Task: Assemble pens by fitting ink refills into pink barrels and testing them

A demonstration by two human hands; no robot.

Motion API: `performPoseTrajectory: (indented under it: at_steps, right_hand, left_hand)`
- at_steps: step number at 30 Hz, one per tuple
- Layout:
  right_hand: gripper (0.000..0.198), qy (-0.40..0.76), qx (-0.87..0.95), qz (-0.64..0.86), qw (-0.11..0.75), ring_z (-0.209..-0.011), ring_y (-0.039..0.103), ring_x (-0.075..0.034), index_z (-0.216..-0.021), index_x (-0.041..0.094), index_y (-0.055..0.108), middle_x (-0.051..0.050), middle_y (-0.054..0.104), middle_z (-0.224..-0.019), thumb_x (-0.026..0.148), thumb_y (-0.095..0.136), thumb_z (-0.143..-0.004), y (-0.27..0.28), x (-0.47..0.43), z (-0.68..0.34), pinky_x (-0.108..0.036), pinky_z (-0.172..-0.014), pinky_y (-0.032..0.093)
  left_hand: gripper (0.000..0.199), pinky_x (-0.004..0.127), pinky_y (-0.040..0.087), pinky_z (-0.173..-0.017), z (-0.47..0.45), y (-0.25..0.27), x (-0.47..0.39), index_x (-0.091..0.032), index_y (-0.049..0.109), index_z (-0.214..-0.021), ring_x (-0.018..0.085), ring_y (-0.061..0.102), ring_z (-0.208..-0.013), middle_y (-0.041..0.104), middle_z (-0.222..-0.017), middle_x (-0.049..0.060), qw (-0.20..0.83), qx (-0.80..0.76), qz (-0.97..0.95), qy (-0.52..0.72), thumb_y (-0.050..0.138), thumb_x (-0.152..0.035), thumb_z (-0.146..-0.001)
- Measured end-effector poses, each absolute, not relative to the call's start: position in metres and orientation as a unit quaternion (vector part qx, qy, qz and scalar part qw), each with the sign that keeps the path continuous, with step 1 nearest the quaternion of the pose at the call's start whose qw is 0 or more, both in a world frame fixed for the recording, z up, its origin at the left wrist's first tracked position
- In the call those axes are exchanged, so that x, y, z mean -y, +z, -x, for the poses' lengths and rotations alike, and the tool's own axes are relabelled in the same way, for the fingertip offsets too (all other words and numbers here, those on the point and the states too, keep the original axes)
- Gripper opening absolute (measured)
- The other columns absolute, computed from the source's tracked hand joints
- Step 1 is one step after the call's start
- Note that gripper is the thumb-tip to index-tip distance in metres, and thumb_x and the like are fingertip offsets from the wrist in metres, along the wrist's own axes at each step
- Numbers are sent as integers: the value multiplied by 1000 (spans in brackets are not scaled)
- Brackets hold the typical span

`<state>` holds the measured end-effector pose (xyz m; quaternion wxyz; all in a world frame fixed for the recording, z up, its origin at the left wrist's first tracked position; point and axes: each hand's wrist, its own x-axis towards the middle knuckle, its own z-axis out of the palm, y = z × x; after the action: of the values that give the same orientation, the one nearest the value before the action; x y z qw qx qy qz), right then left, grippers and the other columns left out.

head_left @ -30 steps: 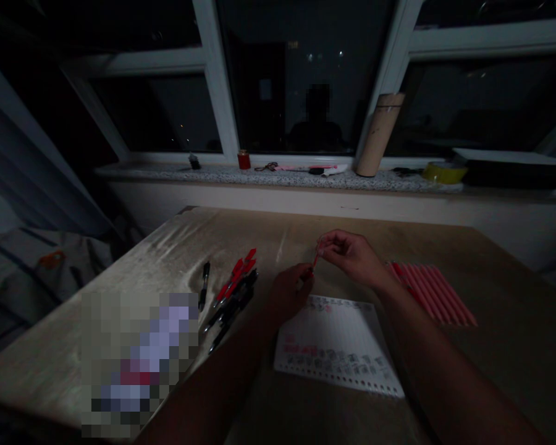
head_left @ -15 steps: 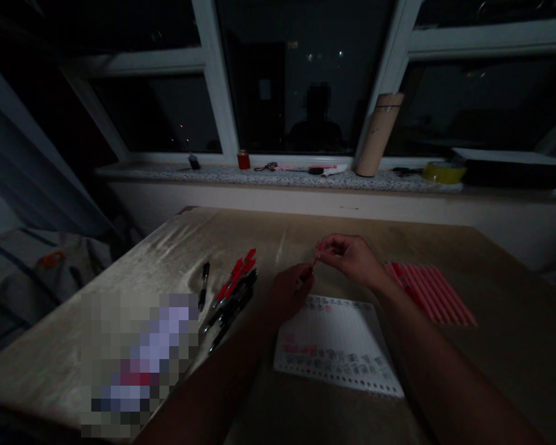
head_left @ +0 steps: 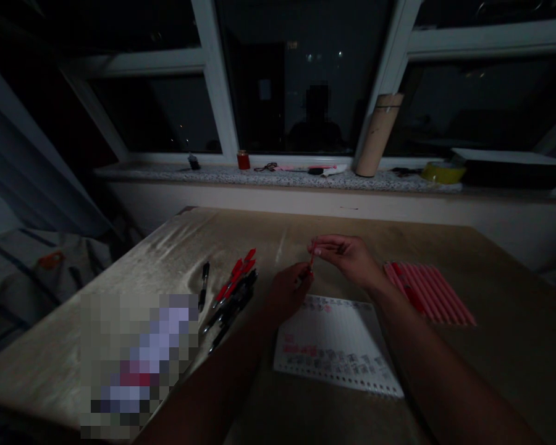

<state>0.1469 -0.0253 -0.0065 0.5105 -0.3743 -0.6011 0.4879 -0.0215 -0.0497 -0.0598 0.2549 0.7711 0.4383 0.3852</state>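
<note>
Above the top edge of a lined notepad page [head_left: 331, 340], both hands meet on a slim red pen [head_left: 312, 254], held nearly upright. Its lower end is wrapped by the fingers of my left hand [head_left: 293, 289], which hide most of it. My right hand [head_left: 347, 256] pinches the upper end between thumb and fingertips. Dim light blurs the details of the pen. Left of the hands lie several red pens [head_left: 234, 277] and a pile of black pens [head_left: 231, 306]. To the right, pink sticks [head_left: 438, 293] form a neat row with red pens [head_left: 408, 287] on their left side.
A single black pen [head_left: 204, 284] lies beside a blurred-out pale object [head_left: 152, 352] on the table [head_left: 134, 278]. Along the windowsill [head_left: 167, 174] stand a red jar [head_left: 243, 161], a cardboard tube [head_left: 379, 136] and a yellow tape roll [head_left: 443, 172].
My right hand has shifted slightly left, and its fingers are straighter around the pen's upper end. The pen stands more upright. My left hand has hardly moved.
</note>
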Motion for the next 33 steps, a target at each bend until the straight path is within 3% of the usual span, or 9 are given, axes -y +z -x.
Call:
performPoseTrajectory:
  at_steps: [5, 11, 18, 24, 33]
  right_hand:
    - [32, 451, 582, 389, 554, -66, 63, -13, -75, 18, 62, -1, 68, -71, 34, 81, -55, -12, 25, -141, -29, -69, 52]
    - [40, 499, 581, 344, 543, -86, 65, -17, -93, 19, 65, -6, 71, -93, 38, 78, -60, -11, 25, -141, -33, -81, 50]
    - [31, 473, 560, 366, 573, -64, 62, -12, -73, 19, 62, 0, 67, -69, 31, 83, -53, -15, 23, -139, -27, -66, 51]
    - [36, 517, 579, 327, 539, -91, 65, -17, -94, 20, 65, -6, 71, -96, 35, 76, -63, -9, 26, -141, -34, -84, 49]
    - [32, 481, 556, 366, 571, -65, 63, -13, -75, 19, 63, -1, 69, -72, 29, 83, -52, -14, 24, -139, -28, -67, 51]
  left_hand:
    - [31, 24, 44, -68, 22, -59, 49, -18, 58, -107, 14, 58, -74, 66, -86, 3, 259, -438, -773, 378, 45, -38, -88]
    - [30, 23, 43, -69, 22, -61, 49, -18, 58, -106, 13, 58, -76, 66, -87, 2, 262, -437, -770, 384, 45, -38, -88]
    - [30, 23, 41, -67, 22, -61, 49, -18, 58, -104, 13, 58, -73, 65, -83, 2, 260, -431, -771, 391, 44, -38, -88]
    - [30, 24, 41, -66, 22, -62, 48, -19, 59, -103, 14, 57, -73, 65, -84, 2, 267, -445, -762, 388, 45, -39, -88]
    - [28, 24, 42, -68, 22, -62, 49, -18, 59, -104, 14, 58, -74, 65, -83, 2, 260, -429, -768, 398, 45, -37, -88]
